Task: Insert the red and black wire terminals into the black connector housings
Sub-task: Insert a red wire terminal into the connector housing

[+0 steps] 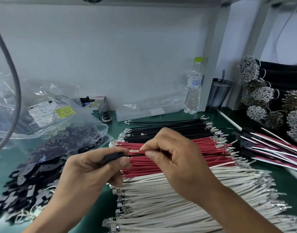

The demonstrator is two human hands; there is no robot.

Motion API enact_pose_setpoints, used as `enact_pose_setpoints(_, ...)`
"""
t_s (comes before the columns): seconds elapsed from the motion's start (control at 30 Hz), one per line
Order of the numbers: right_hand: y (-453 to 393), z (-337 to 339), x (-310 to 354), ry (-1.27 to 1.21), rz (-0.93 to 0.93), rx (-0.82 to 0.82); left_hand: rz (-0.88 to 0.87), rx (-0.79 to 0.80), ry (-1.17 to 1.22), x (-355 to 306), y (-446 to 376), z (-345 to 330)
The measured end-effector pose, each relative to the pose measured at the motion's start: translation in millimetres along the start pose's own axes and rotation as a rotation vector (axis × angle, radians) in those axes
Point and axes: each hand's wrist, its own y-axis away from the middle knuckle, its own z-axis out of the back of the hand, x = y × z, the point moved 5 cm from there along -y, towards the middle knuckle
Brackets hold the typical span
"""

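The left hand (100,167) pinches 1 black connector housing (112,157) between thumb and forefinger, its open end turned right, held above the green bench mat (114,118). Further left, behind that hand, more loose black housings (35,179) spill from a clear plastic bag (48,115) with a printed label. Just right of the held housing, a silvery terminal (134,151) juts from the fingertips of the right hand (176,158), which pinches a wire close behind the metal; the terminal tip sits just beside the housing mouth, and a dark wire already seems to run from the housing toward the right hand, though I cannot tell for sure whether it is seated. The colour of the pinched wire is hidden by the fingers. Beneath both hands lie 3 sorted rows: black wires (169,128) at the back, red wires (203,145) in the middle, white wires (178,195) nearest. A water bottle (194,86) stands against the wall, and finished assemblies (269,148) lie at the far right beside bundled black wires (282,71). The step in hand looks like inserting a terminal into the held housing. The next move calls for lining the terminal up with an empty cavity, keeping it level, and pushing straight in until it locks.
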Motion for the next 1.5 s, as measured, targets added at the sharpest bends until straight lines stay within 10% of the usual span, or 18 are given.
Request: enact_pose_setpoints(1.5, 5, 3, 0, -0.348, -0.024, 0.063, 0.198, 0.232, 0.176, -1, 7, -8)
